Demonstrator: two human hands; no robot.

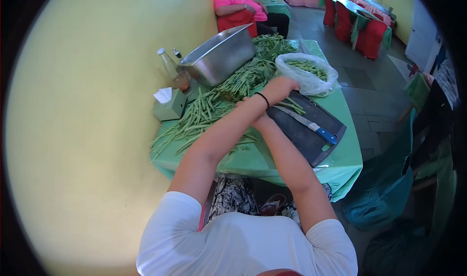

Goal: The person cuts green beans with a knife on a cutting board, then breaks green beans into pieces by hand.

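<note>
My left arm crosses over my right arm, a black band at its wrist. My left hand [283, 88] is at the near edge of a clear plastic bag [327, 87] holding cut green pieces [311, 69]. Its fingers look curled; what they hold, if anything, is hidden. Partly covered by my left forearm, my right hand [249, 103] is by the long green beans [202, 111], its fingers mostly out of sight. A knife [306, 123] with a blue handle lies on the dark cutting board [296, 138]. A few bean stalks [295, 105] rest at the board's far edge.
Leafy greens [267, 57] are heaped beside a large steel pan [219, 57]. A tissue box [170, 106] and glass bottle [168, 64] stand by the wall. Behind the green-covered table [348, 130] sits a person in pink [232, 2]. Red-covered chairs [372, 37] are farther back.
</note>
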